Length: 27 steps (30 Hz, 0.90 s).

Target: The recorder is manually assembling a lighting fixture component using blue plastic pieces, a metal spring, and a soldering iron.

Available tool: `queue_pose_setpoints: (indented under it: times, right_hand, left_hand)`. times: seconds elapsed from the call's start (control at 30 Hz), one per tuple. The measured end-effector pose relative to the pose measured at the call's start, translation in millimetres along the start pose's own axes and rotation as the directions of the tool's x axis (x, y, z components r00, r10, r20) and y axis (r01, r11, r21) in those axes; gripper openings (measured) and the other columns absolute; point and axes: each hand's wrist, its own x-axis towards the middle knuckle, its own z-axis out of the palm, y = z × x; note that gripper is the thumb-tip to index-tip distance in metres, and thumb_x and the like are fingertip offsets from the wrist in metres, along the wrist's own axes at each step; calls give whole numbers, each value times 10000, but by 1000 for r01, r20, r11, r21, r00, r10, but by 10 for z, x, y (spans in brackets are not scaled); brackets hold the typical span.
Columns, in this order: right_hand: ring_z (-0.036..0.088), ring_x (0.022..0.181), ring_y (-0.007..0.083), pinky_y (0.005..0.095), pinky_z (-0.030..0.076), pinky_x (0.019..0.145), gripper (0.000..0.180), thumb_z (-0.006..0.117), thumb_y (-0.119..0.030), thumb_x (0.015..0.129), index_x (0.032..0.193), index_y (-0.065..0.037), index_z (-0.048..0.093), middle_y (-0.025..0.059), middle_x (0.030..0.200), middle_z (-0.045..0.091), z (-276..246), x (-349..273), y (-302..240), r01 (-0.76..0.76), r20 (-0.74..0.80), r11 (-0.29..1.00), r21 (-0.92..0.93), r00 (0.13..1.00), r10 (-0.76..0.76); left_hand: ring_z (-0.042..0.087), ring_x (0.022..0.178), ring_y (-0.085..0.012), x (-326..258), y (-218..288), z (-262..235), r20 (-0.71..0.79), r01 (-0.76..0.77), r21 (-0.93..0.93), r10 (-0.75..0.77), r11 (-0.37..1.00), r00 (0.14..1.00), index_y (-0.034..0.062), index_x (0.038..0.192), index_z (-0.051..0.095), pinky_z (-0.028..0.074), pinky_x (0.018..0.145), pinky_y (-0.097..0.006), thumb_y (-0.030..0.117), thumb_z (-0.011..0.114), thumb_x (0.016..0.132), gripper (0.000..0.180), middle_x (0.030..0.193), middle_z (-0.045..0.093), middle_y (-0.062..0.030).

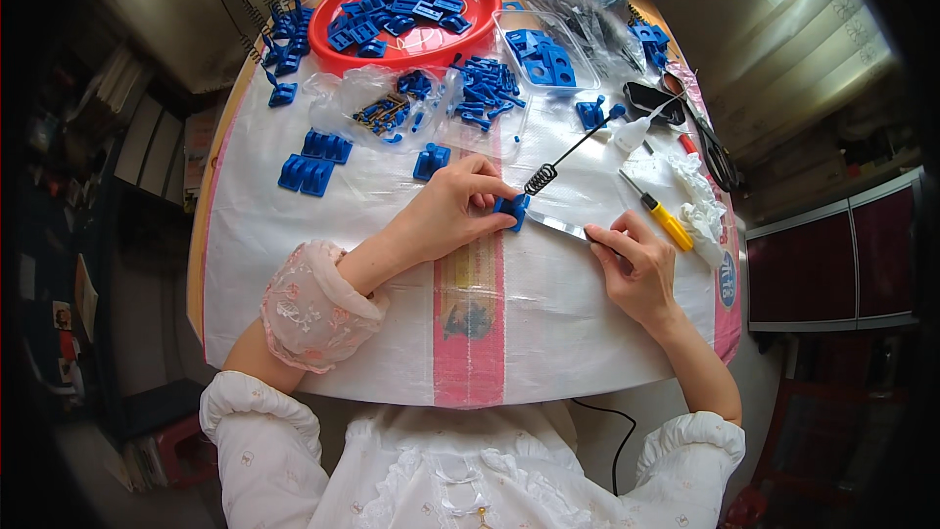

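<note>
Crossing open sheet (578,333), blade (560,225) meets edge of blue part (516,205).

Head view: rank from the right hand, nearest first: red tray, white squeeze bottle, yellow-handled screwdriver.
From the right hand:
1. Yellow-handled screwdriver: just beyond it, slightly right.
2. White squeeze bottle: farther up the table, roughly straight ahead.
3. Red tray: far side, off to the left.
</note>
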Motion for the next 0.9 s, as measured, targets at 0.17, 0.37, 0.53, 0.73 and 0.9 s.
queue_pose_setpoints:
  times: [0.17, 0.37, 0.53, 0.73, 0.9]
  right_hand:
    - [600, 589, 195, 348, 438, 516, 228, 808, -74, 836, 1052, -149, 807, 31, 833, 629, -34, -20, 21, 23, 22, 1000, 3, 1000, -23]
    - [583, 624, 169, 306, 432, 523, 230, 782, -32, 865, 1086, -95, 797, 56, 838, 610, -28, 0, 34, -62, -132, 997, 55, 989, 68]
    - [532, 614, 152, 289, 402, 539, 207, 766, -28, 881, 1080, -81, 790, 46, 836, 598, -186, 58, 7, -90, -181, 994, 62, 978, 100]
    - [587, 701, 180, 317, 464, 627, 224, 760, -35, 891, 1114, -40, 756, 84, 865, 608, -641, 121, 18, -130, -261, 989, -71, 959, 108]
    - [610, 759, 202, 328, 492, 702, 257, 752, -12, 885, 1141, -15, 739, 94, 900, 645, -985, -98, 55, -303, -215, 946, -113, 937, 275]
  left_hand:
    - [583, 895, -139, -1, 28, 3, 1, -13, 12, 13, 1000, 1000, 16, 1055, 762, 506, 800, -263, 82, 882, 811, 280, 1061, 619, -37]
    - [603, 895, -137, -12, 46, 9, -16, -10, 26, 11, 1000, 1000, 1, 1058, 747, 511, 794, -271, 101, 879, 800, 306, 1048, 616, -42]
    - [619, 881, -144, -15, 33, 20, -27, -20, 46, 22, 999, 999, -1, 1063, 745, 514, 790, -275, 116, 883, 794, 324, 1045, 617, -45]
    - [616, 873, -146, -2, 21, 24, -21, -19, 40, 20, 999, 1000, 11, 1065, 748, 511, 781, -276, 126, 890, 789, 332, 1042, 618, -46]
    - [610, 862, -146, -15, 6, 5, -27, -27, 49, 28, 998, 999, 22, 1060, 749, 509, 773, -278, 127, 891, 787, 325, 1035, 620, -46]
